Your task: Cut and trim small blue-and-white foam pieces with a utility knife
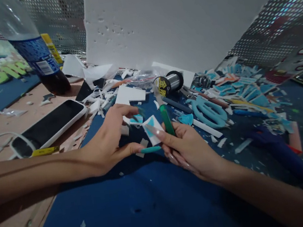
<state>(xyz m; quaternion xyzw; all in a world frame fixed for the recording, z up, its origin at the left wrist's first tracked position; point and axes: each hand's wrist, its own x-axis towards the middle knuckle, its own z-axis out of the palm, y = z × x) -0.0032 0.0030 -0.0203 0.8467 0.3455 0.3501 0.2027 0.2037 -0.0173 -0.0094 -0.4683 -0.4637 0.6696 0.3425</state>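
Note:
My right hand point(187, 148) is closed, its thumb pressing on a small white foam piece point(153, 122) with a blue patch. A green-handled tool point(166, 120) that looks like a craft knife also rises from this hand, its tip blurred and pointing away. My left hand point(115, 138) is just left of the piece, thumb and fingers apart with nothing between them. From its thumb a long teal nail or strip reaches toward my right hand; I cannot tell which. Beyond its fingers lies another blue-and-white piece point(135, 119). A blue mat point(142, 202) lies beneath both hands.
Light-blue scissors point(208, 112) and a wire spool point(173, 81) lie beyond my right hand. Foam scraps point(244, 84) heap at the right, near a dark-blue glue gun point(282, 151). A phone point(50, 123) and cola bottle point(37, 58) are left; a white board point(171, 19) stands behind.

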